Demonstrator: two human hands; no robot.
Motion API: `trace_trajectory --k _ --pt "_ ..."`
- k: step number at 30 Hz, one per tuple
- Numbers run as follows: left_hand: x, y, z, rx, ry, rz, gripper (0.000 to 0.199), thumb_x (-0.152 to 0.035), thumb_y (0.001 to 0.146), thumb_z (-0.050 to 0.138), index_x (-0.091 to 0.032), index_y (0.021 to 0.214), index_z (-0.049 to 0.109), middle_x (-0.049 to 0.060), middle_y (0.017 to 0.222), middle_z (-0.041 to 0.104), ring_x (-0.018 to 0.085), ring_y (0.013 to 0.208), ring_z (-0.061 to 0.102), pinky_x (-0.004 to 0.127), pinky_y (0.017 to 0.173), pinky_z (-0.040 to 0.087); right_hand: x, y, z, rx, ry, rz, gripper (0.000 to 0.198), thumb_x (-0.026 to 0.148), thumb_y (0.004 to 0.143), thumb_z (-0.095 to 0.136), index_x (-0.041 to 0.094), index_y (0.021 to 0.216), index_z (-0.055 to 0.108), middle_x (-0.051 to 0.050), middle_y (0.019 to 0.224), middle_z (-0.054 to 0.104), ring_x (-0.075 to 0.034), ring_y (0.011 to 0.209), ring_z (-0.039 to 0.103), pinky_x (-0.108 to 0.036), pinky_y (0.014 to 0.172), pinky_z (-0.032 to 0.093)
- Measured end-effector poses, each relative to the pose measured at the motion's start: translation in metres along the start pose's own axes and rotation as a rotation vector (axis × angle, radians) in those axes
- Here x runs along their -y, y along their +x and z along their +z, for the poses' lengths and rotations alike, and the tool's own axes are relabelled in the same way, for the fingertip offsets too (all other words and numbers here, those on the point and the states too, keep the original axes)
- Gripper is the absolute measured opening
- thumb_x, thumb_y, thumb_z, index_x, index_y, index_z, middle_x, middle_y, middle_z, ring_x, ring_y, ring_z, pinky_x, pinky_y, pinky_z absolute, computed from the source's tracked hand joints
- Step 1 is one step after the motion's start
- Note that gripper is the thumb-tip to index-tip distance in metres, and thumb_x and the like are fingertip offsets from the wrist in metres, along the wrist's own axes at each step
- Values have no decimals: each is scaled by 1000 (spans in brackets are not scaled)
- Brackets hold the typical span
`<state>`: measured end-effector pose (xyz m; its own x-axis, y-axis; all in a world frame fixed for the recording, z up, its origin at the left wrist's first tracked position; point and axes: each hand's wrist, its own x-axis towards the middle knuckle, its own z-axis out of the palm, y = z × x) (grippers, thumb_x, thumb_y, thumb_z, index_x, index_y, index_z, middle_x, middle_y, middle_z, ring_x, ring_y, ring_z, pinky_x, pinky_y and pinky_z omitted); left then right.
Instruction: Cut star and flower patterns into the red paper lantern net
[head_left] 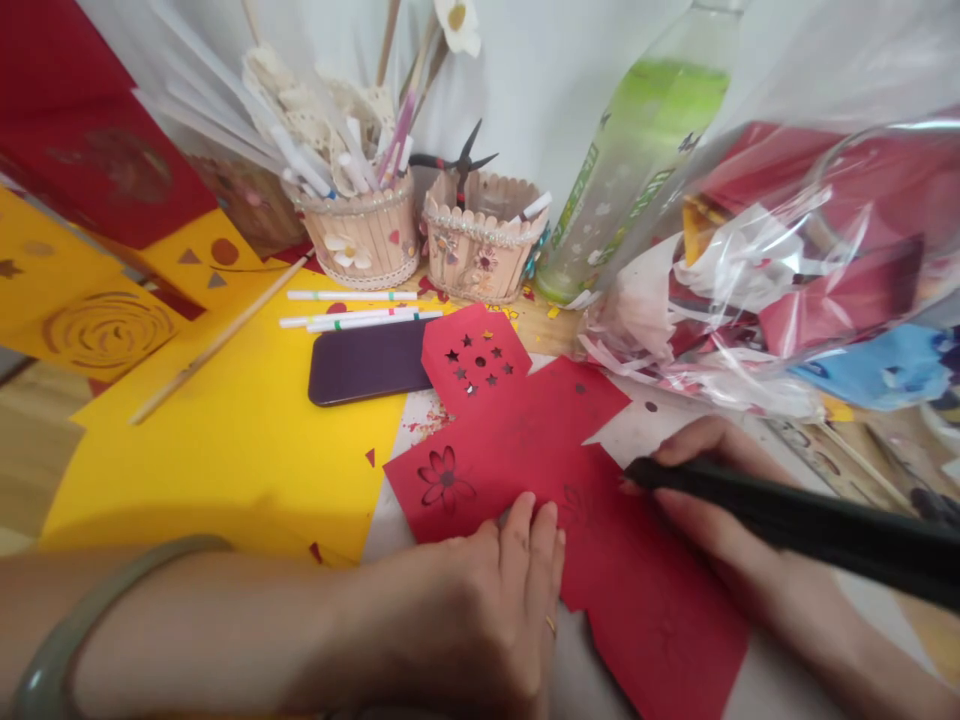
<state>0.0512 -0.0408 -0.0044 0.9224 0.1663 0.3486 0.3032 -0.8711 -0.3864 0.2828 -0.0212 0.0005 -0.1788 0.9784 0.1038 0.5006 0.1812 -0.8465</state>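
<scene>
Surroundings: behind your work stand two stick-sided cups, the left cup [356, 240] packed with pens and stems, the right cup [484, 250] holding pliers [463, 165]. A bottle [637, 150] of green liquid stands beside the right cup, and a clear bag of scraps [795, 260] bulges close beyond your right hand [720, 500]. Three white pens [352, 296] lie behind a dark phone [367, 365]; a wooden stick [217, 340] crosses the yellow sheet [247, 460] on your left.

Obstructions: the star-pierced end of the red paper [517, 440] overlaps the phone's right edge, and your left hand [495, 590] covers part of the paper's near edge.

Markings: the bottle bears slanted green lettering, too blurred to read.

Orientation: the red paper lies in front of you, over a pale sheet [390, 520]. Its long axis runs from the star-pierced end, far left, to the near right corner; side flaps branch off, the left one cut with a flower. The black tool [780, 510] slopes from the right edge of view, its tip leftward at the paper; you cannot tell whether it touches.

Grip: your right fingers pinch the tool narrowly near its tip. Your left hand lies flat, fingers extended together on the paper, grasping nothing.
</scene>
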Motion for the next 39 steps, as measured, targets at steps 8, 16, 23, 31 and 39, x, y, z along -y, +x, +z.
trace_trajectory --k 8,16,23,31,39 --pt "-9 13 -11 19 59 -46 33 -12 80 44 -3 98 70 17 90 72 25 75 71 26 55 57 1 8 -22 -89 114 94 14 35 77 66 24 81 59 5 63 55 -11 53 52 -21 47 40" --pt "-33 35 -14 -12 133 -216 35 -5 74 40 -4 86 73 14 77 72 20 50 66 25 41 52 31 3 -1 16 -125 -50 11 33 79 63 24 83 58 2 75 64 -13 64 60 -21 55 48" --pt "-29 41 -10 -126 10 -320 22 -10 75 51 -2 73 71 17 69 71 16 35 54 21 26 35 17 -3 0 78 -189 -8 7 30 80 60 23 80 58 2 72 66 -14 62 60 -24 55 49" --pt "-27 30 0 -77 -49 -285 20 -9 79 53 -1 85 70 19 82 72 11 42 53 18 32 35 12 -13 7 15 -203 -49 3 21 77 56 25 77 57 4 62 64 -11 49 57 -22 48 49" --pt "-20 29 1 0 -222 -322 33 -30 85 53 -2 82 70 22 90 70 16 47 58 20 30 38 9 -15 12 -7 -228 -80 7 18 74 58 25 76 58 5 58 64 -9 44 57 -19 43 48"
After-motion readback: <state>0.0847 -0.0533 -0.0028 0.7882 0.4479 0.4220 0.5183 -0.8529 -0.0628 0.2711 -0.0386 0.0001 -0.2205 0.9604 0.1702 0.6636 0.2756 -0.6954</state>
